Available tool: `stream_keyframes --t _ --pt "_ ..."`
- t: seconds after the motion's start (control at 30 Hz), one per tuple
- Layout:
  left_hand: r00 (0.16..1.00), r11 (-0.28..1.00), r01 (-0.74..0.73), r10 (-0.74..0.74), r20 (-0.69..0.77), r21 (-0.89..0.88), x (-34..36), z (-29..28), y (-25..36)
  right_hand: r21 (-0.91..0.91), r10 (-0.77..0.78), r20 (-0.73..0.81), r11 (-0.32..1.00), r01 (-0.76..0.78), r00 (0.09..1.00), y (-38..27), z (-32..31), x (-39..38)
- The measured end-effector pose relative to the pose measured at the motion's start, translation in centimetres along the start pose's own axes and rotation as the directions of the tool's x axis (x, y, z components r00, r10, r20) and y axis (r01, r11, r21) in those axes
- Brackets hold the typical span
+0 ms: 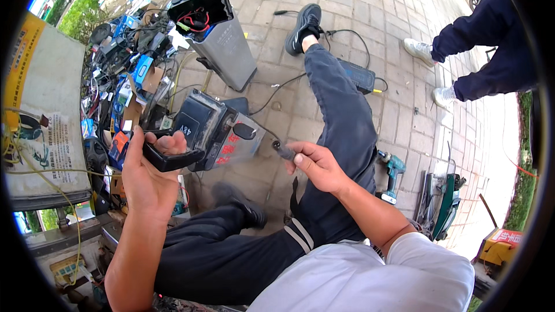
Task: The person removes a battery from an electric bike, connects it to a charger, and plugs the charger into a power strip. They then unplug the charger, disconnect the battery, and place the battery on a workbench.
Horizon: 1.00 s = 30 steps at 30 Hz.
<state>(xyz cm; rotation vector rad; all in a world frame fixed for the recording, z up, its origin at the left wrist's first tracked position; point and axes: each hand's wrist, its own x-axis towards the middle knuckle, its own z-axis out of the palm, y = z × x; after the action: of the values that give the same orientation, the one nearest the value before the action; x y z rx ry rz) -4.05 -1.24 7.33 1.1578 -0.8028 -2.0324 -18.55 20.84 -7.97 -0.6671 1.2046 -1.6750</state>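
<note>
A battery case [199, 117] with a dark top and a silver side leans in front of me, left of centre. Its black carrying handle [169, 159] is in my left hand [151, 173], with the fingers curled round it. On the silver side are red markings and an oval black port cover [245, 132]. My right hand [319, 164] pinches a grey cable plug [283, 150] between thumb and fingers, its dark socket end toward the case. The plug is apart from the case, and a thin cable runs up from near it.
A taller open battery case [231, 52] with red wires inside stands farther off. Beyond my right leg lies a charger [356, 76] with cords; a teal cordless drill [393, 174] is nearby. Chargers and boxes [124, 75] are heaped at left. Another person's legs [480, 40] are at right.
</note>
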Motion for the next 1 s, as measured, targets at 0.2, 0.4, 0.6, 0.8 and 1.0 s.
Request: stream_keyframes --t 0.2,0.4,0.6,0.8,1.0 --pt "0.997 0.884 0.037 -0.064 0.041 0.467 0.3 -1.1 1.3 -0.474 -0.204 -0.067 0.868 0.149 0.977 -0.4 4.6 -1.8" --pt "0.992 0.824 -0.124 0.113 0.054 0.552 0.2 -2.7 1.1 -0.435 -0.301 -0.194 0.880 0.194 0.934 0.6 8.7 1.5" --pt "0.874 0.733 -0.418 0.164 0.457 0.537 2.7 -7.6 1.0 -0.418 -0.259 -0.240 0.898 0.141 0.936 1.9 8.8 2.7" --pt "0.832 0.488 -0.455 -0.063 0.551 0.744 2.8 -6.4 -1.6 -0.313 -0.164 -0.313 0.948 0.061 0.935 1.6 8.5 2.2" --pt "0.900 0.465 -0.358 -0.057 0.432 0.809 2.9 -5.6 -2.8 -0.116 0.047 -0.275 0.990 -0.082 0.960 2.2 8.1 2.5"
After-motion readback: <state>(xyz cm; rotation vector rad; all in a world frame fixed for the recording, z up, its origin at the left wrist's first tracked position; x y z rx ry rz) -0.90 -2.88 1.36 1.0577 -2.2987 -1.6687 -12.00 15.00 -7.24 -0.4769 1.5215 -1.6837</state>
